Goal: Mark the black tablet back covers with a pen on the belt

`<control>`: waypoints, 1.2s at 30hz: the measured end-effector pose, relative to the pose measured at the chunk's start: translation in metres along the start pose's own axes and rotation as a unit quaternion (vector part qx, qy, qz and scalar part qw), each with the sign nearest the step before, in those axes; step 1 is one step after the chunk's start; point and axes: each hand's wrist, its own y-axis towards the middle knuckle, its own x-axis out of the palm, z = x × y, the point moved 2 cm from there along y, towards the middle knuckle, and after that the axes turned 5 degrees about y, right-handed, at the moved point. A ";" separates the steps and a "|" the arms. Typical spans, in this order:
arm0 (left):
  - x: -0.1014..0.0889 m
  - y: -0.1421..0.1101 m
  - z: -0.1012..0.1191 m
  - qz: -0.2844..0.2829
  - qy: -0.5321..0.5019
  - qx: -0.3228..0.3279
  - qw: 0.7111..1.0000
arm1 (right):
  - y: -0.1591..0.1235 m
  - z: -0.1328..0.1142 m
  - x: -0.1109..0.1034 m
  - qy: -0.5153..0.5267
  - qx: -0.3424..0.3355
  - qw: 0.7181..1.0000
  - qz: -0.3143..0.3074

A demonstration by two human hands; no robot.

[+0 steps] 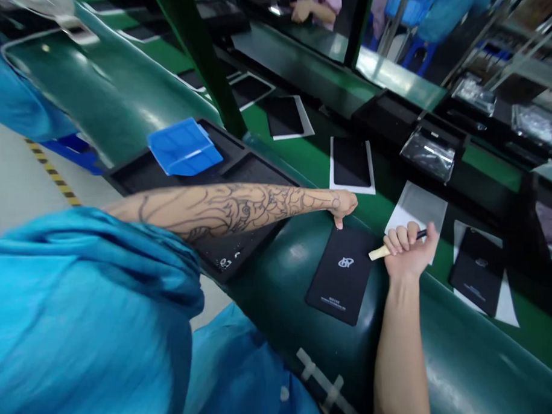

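A black tablet point(338, 280) with a pale logo and small lettering lies flat on the dark green bench edge in front of me. My left hand point(345, 204) reaches across to its far end, fingers curled, with one digit pressing on the tablet's top edge. Just right of the tablet, my right hand point(408, 250) is closed, palm up, around a slim tool point(379, 252). The tool's flat cream tip points toward the tablet and its dark end shows by the thumb; its exact kind is unclear. Behind this hand lies a pale sheet point(412, 205).
More dark panels on white sheets lie along the green belt, including one tablet point(480, 269) at the right. A black tray point(257, 180) with a blue folder point(183, 147) stands at left. A green post point(202, 58) rises behind. Co-workers sit across the line.
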 end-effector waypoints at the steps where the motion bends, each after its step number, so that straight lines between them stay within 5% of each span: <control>1: -0.005 -0.014 0.003 0.005 0.002 0.013 1.000 | -0.004 -0.002 0.011 -0.015 -0.013 1.000 -0.011; 4: -0.019 -0.081 0.000 0.074 0.008 0.041 0.996 | -0.012 0.006 0.046 -0.075 -0.056 0.994 -0.064; 7: -0.034 -0.176 -0.022 0.286 0.008 0.022 0.958 | -0.009 0.031 0.076 -0.107 -0.095 0.985 -0.097; 9: -0.042 -0.240 -0.042 0.366 0.044 -0.042 0.929 | -0.001 0.049 0.089 -0.119 -0.107 0.982 -0.102; 12: -0.039 -0.313 -0.070 0.291 0.091 -0.100 0.947 | 0.015 0.072 0.096 -0.150 -0.110 0.977 -0.107; 15: -0.019 -0.354 -0.087 0.203 0.107 -0.106 0.968 | 0.027 0.086 0.094 -0.190 -0.107 0.969 -0.119; 21: 0.010 -0.363 -0.082 0.131 0.093 -0.089 0.983 | 0.033 0.099 0.084 -0.210 -0.104 0.962 -0.138; 32: -0.012 -0.337 -0.052 0.036 0.078 -0.140 0.986 | 0.038 0.102 0.075 -0.203 -0.121 0.953 -0.188; 36: -0.020 -0.339 -0.057 0.055 0.058 -0.141 0.987 | 0.038 0.108 0.073 -0.225 -0.131 0.944 -0.202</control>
